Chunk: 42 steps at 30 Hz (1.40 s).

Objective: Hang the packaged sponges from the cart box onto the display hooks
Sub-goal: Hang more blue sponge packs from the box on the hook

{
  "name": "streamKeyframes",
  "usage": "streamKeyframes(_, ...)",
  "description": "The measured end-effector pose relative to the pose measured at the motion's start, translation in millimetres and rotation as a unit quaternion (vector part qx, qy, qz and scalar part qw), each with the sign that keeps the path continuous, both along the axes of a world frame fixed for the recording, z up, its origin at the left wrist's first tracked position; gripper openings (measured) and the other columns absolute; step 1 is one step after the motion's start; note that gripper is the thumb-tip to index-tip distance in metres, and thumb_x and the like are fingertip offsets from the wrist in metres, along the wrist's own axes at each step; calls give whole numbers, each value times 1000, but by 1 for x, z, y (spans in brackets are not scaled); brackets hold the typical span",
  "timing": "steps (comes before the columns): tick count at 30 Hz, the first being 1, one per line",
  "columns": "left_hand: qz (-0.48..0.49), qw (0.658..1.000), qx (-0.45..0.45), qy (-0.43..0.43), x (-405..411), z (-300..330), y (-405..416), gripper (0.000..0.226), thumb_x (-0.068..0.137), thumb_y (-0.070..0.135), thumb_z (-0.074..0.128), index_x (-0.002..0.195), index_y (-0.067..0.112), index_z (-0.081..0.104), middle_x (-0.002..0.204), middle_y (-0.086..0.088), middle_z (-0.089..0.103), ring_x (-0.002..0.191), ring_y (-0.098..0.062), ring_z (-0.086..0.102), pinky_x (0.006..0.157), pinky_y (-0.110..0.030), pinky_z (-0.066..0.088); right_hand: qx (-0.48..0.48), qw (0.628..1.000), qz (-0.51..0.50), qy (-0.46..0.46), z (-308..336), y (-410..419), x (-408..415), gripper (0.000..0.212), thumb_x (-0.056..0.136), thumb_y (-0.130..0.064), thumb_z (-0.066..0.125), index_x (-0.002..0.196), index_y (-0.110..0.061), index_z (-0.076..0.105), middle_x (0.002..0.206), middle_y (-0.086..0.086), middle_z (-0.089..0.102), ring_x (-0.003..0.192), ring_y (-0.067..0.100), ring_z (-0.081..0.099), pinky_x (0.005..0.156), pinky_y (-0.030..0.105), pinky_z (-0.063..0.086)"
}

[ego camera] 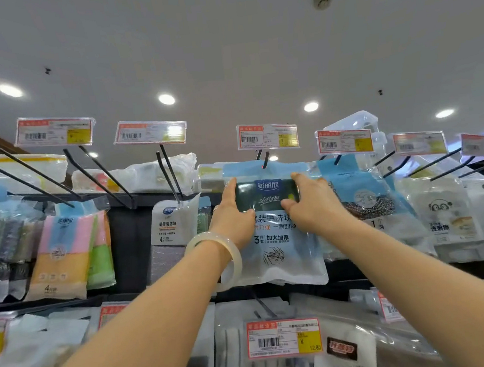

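Both hands, left (pixel 231 211) and right (pixel 311 203), grip the sponge pack (pixel 272 228) by its sides at frame centre, keeping its header level with the display hook (pixel 265 159) for threading.

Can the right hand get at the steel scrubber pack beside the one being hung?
Probably yes. The right hand holds the sponge pack at its right edge, and the scrubber pack hangs directly beside it with nothing between, though the hand would first have to let go.

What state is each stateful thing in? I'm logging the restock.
sponge pack: raised at its hook, gripped on both sides
display hook: tip at the pack's top edge
left hand: gripping the pack
right hand: gripping the pack
bangle: on left wrist
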<state>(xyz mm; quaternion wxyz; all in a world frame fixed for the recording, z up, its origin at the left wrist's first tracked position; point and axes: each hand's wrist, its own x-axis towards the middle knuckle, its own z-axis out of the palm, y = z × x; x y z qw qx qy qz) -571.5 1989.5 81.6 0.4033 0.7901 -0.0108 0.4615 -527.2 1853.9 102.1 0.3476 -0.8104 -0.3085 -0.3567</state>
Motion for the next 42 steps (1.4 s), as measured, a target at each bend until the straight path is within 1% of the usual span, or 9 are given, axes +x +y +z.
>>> streamKeyframes(5,25,1000,8,-3,4,-5,3,72,91,8,51,147,33,14,145,-8,36,126,-24,44,100,-28,34,-122,977,-121,-127,-31,21,1,69,87,-23,59,144,-20,20,154,13,2,142,35,6,114,46,22)
streamKeyframes(11,57,990,43,121,-1,-12,7,82,88,-1,47,148,36,5,146,-11,35,122,-31,49,104,-45,41,-197,976,-57,-75,-31,26,7,64,88,-15,56,144,-14,23,157,7,10,145,28,9,115,43,21)
streamKeyframes(14,92,980,62,167,-12,-20,8,75,89,3,45,147,37,13,144,-12,38,118,-32,50,101,-42,43,-217,974,-24,-54,-36,23,-2,45,87,-17,56,129,-8,41,137,11,34,136,29,26,110,42,32)
streamKeyframes(17,127,974,107,156,-30,-36,4,61,88,6,47,141,30,27,139,-13,39,116,-33,51,95,-36,44,-222,974,-3,-56,-49,16,-11,36,88,-13,53,123,-7,46,134,13,36,132,30,30,107,42,35)
streamKeyframes(20,169,957,163,167,-52,-58,-1,62,88,14,55,142,24,27,137,-13,38,125,-32,41,104,-39,36,-225,972,27,-68,-73,13,-24,41,88,-11,51,129,-8,44,143,14,31,136,30,25,109,41,33)
streamKeyframes(26,292,908,214,211,-119,-112,10,75,86,23,60,147,23,18,151,-11,23,139,-30,21,114,-41,23,-256,950,144,-103,-132,52,-75,56,89,-15,52,141,-12,31,157,14,8,145,29,5,117,37,12)
streamKeyframes(33,445,824,157,314,-274,-192,67,75,86,24,57,148,23,14,153,-14,19,141,-32,17,113,-44,24,-261,896,336,-125,-194,148,-197,60,85,-9,58,140,-10,35,149,24,24,136,38,24,108,44,28)
streamKeyframes(37,516,743,84,419,-382,-250,104,79,88,30,57,149,25,6,155,-13,14,141,-34,16,111,-48,28,-304,835,440,-125,-246,202,-295,57,88,-15,57,140,-10,34,149,24,24,132,43,29,103,47,32)
streamKeyframes(42,564,676,-35,473,-516,-316,136,81,85,35,60,148,22,11,151,-14,19,138,-37,22,109,-50,31,-375,737,544,-145,-320,264,-427,54,89,-20,56,137,-5,35,148,23,23,136,38,23,107,44,33)
